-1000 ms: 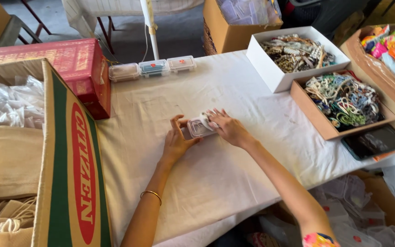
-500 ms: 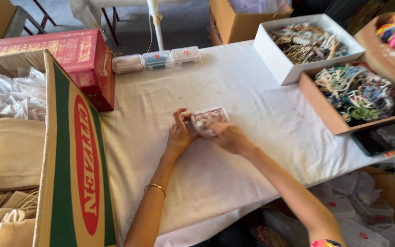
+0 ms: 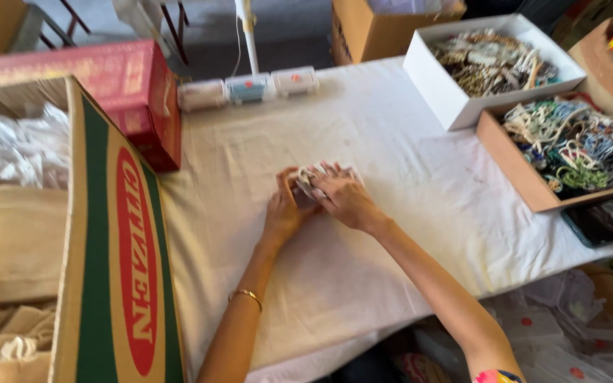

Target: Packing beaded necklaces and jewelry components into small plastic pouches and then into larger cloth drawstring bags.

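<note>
Both my hands meet at the middle of a table covered with a white cloth. My left hand grips the left end of a small clear packet holding something pale. My right hand lies flat over the packet, pressing it against the cloth, so most of it is hidden. A thin gold bangle sits on my left forearm.
A tall open cardboard box with white bags and tan cloth stands at left, a red box behind it. Three small clear cases line the far edge. Two open boxes of beaded jewellery sit at right.
My hands have closed over the packet and my right hand now covers it. The view has shifted slightly.
</note>
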